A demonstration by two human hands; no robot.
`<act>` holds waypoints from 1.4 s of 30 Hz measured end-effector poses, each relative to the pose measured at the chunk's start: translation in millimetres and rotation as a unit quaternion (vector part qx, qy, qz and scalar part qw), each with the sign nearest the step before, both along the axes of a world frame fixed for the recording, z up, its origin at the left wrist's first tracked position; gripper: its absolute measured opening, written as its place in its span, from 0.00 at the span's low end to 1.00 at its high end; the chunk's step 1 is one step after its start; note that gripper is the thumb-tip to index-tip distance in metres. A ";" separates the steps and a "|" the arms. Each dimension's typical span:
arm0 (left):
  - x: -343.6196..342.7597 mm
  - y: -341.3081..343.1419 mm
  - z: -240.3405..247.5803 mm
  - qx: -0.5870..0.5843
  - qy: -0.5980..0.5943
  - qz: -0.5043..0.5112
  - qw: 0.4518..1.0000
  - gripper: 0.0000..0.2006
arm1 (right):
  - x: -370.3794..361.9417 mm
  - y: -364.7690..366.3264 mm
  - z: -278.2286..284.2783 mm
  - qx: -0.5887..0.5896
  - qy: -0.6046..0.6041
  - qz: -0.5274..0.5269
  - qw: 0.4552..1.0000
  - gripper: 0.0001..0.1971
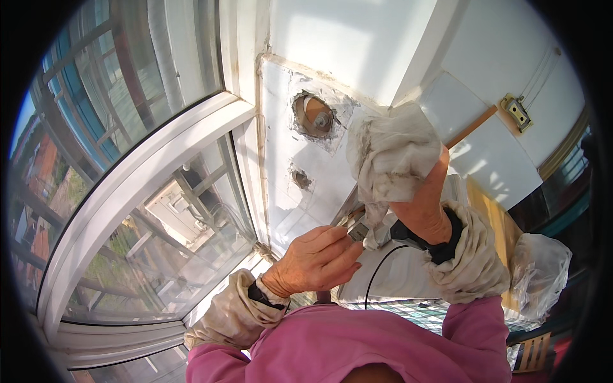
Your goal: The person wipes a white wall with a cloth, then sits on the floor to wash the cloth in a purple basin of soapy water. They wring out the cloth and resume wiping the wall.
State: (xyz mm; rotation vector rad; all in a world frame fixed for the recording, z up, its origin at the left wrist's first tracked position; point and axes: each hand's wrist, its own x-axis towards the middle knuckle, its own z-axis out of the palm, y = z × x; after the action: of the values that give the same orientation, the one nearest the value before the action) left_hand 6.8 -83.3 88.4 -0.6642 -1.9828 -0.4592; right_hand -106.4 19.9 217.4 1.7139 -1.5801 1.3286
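Note:
My right hand (423, 209) is raised at centre right and grips a bunched, grubby white cloth (393, 153). The cloth covers most of its fingers; the thumb lies along the cloth's right side. Lower and further left, my left hand (314, 258) is closed, with thumb and fingers pinched together. Right at its fingertips sits a small grey piece (359, 232), beside a loose whitish end below the cloth. What the pinch holds, if anything, I cannot make out. Both forearms wear beige sleeve covers, over pink sleeves.
White-framed windows (147, 156) fill the left side. Ahead, the tiled wall has a broken round hole (314, 115) with an orange pipe inside and a smaller hole (299, 179). At right are a yellowish wall box (516, 113), a wooden strip (474, 126) and a clear plastic bag (541, 271).

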 end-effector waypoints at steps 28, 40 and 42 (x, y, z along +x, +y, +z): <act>78.5 -77.7 -71.6 0.385 -0.220 0.271 0.855 0.20 | 28.4 -79.0 -198.4 0.207 -0.793 0.477 0.318 0.22; 57.7 -81.2 -100.1 0.730 -0.379 0.003 0.569 0.12 | 16.8 -61.5 -204.4 0.297 -0.840 0.238 0.386 0.19; 58.4 -80.7 -97.1 0.778 -0.328 -0.032 0.535 0.09 | 10.9 -62.9 -204.4 0.291 -0.854 0.239 0.359 0.21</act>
State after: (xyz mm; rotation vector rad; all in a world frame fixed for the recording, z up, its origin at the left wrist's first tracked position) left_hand 65.2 -164.0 -8.7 0.7385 -1.2260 -2.3457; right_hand -95.5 -43.0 13.0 0.0933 -2.5945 3.9240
